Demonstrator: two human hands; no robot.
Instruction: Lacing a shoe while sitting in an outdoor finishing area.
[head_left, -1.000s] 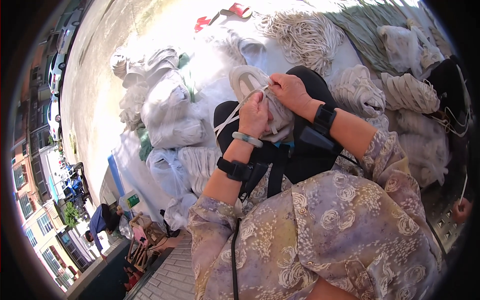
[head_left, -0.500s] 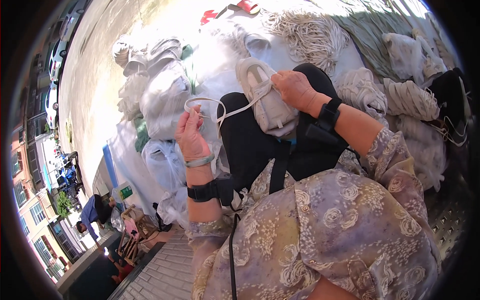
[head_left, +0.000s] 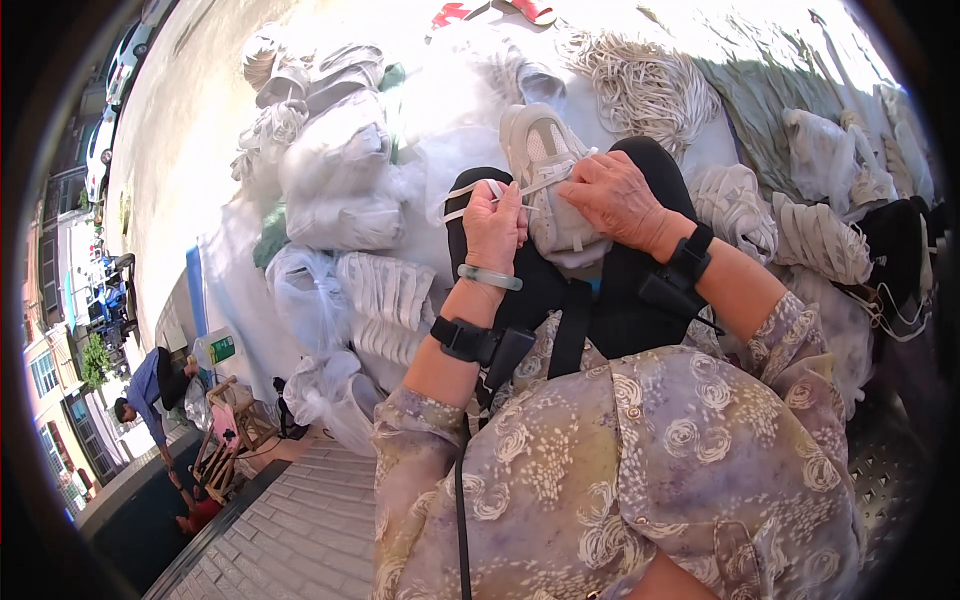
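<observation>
A pale beige sneaker (head_left: 545,150) rests on my black-clad thighs, its toe toward me or away I cannot tell. A flat white shoelace (head_left: 541,182) crosses its upper. My left hand (head_left: 494,225) is just left of the sneaker, thumb and fingers pinched on the lace, a loop of which sticks out to the left. Over the sneaker's right side lies my right hand (head_left: 618,195), its bent fingers closed on the lace near the eyelets. The exact grip of the right fingertips is partly hidden.
A heap of loose white laces (head_left: 650,85) lies ahead. Stacked pale shoe parts (head_left: 388,300) and plastic-wrapped bundles (head_left: 340,165) sit to the left, more shoe parts (head_left: 820,240) to the right. Two people are at far left, beside a wooden chair (head_left: 232,430).
My left hand has moved right, up close to the sneaker, drawing the lace loop in with it. My right hand stays at the sneaker. The whole view has shifted slightly.
</observation>
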